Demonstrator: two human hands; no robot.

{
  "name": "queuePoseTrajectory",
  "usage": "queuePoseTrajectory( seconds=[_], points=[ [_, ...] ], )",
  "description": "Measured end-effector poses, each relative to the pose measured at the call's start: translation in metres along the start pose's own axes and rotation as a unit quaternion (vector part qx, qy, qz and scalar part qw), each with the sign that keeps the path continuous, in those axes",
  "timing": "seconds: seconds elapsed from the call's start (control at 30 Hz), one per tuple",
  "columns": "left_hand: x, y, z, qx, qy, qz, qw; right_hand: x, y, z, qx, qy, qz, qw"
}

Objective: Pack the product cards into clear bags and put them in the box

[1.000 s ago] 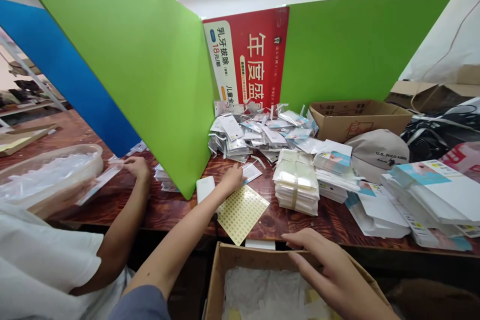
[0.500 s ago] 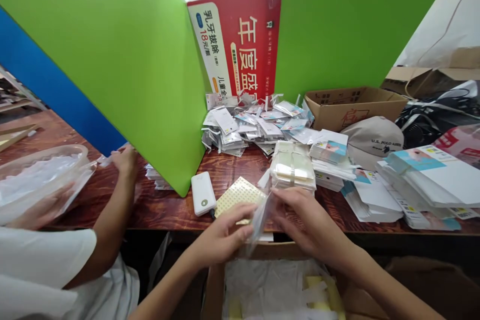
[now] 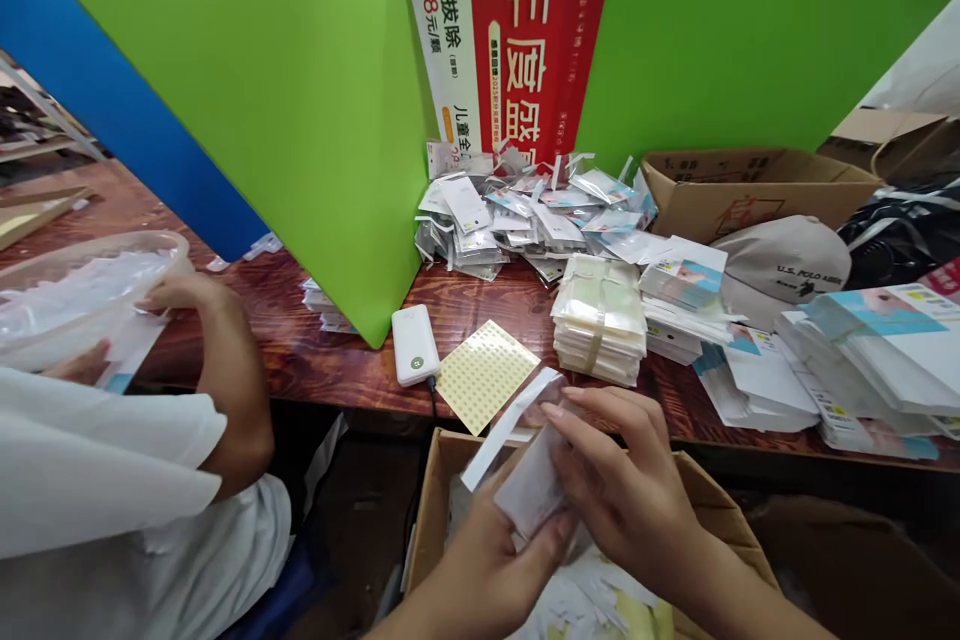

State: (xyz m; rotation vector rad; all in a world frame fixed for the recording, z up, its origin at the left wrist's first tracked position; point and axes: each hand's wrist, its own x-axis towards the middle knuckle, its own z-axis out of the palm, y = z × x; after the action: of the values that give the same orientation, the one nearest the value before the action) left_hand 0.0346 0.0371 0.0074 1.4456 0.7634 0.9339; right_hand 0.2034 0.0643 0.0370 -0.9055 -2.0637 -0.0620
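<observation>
Between my two hands is a small clear plastic bag [image 3: 531,480] with a white strip along its upper edge and something whitish in or behind it. My left hand [image 3: 491,560] grips the bag from below, thumb across its front. Fingers of my right hand [image 3: 630,480] press on the bag's right side; its thumb is hidden. Just beyond the bag lies a yellowish sheet of small round stickers [image 3: 487,375]. Below my hands, an open cardboard box [image 3: 431,500] holds white and yellow scraps.
A white power bank [image 3: 415,345] with a cable lies left of the stickers. Banded packets [image 3: 600,315], filled bags [image 3: 517,210] and card stacks [image 3: 757,385] cover the table's middle and right. Green panels [image 3: 315,100] stand behind. At left, a co-worker's hand [image 3: 184,292] is by a plastic basin [image 3: 169,250].
The view has tilted down. My hands have come closer together and lower, turning the bag so its white strip shows. The co-worker's hand has moved back from the panel edge to the basin.
</observation>
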Motion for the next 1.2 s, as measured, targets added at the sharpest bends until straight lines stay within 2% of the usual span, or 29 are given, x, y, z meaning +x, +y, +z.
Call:
queuePoseTrajectory(
  seconds=[0.13,0.2,0.3,0.4,0.47,0.53,0.67,0.77,0.9,0.97,1.0,1.03,1.07,1.13,1.2],
  points=[
    [-0.003,0.003,-0.019,0.217,0.017,0.122,0.968,0.003,-0.005,-0.02,-0.027,-0.031,-0.053,0.998],
    [-0.004,0.005,-0.031,0.267,0.022,0.165,0.949,0.0,-0.006,-0.03,-0.02,-0.039,-0.073,0.996],
    [0.001,0.008,-0.046,0.321,-0.02,0.198,0.926,-0.007,-0.007,-0.041,-0.03,-0.062,-0.119,0.99],
    [0.01,0.009,-0.056,0.371,-0.043,0.237,0.897,-0.013,-0.008,-0.045,-0.078,-0.053,-0.108,0.99],
    [0.015,0.009,-0.059,0.42,-0.016,0.264,0.868,-0.014,-0.011,-0.043,-0.095,-0.037,-0.083,0.991],
    [0.018,0.01,-0.059,0.476,0.009,0.289,0.83,-0.014,-0.014,-0.039,-0.066,-0.04,-0.077,0.994],
    [0.019,0.018,-0.056,0.556,0.034,0.319,0.767,-0.014,-0.015,-0.028,-0.021,-0.105,-0.077,0.991],
    [0.019,0.025,-0.054,0.591,0.049,0.314,0.741,-0.015,-0.012,-0.023,-0.033,-0.165,-0.09,0.982],
    [0.017,0.026,-0.047,0.612,0.059,0.315,0.723,-0.016,-0.011,-0.014,-0.018,-0.156,-0.072,0.985],
    [0.015,0.023,-0.04,0.592,0.062,0.315,0.739,-0.015,-0.011,-0.012,-0.016,-0.147,-0.065,0.987],
    [0.014,0.02,-0.035,0.562,0.066,0.31,0.764,-0.014,-0.011,-0.012,-0.011,-0.142,-0.069,0.987],
    [0.012,0.018,-0.031,0.515,0.063,0.296,0.802,-0.014,-0.01,-0.014,-0.001,-0.13,-0.078,0.988],
    [0.009,0.017,-0.027,0.452,0.048,0.261,0.852,-0.013,-0.009,-0.017,0.009,-0.114,-0.091,0.989],
    [0.001,0.016,-0.019,0.303,-0.003,0.149,0.941,-0.01,-0.008,-0.024,0.03,-0.09,-0.106,0.99],
    [-0.009,0.016,-0.015,0.177,-0.037,0.042,0.983,-0.007,-0.008,-0.03,0.044,-0.075,-0.083,0.993]
  ],
)
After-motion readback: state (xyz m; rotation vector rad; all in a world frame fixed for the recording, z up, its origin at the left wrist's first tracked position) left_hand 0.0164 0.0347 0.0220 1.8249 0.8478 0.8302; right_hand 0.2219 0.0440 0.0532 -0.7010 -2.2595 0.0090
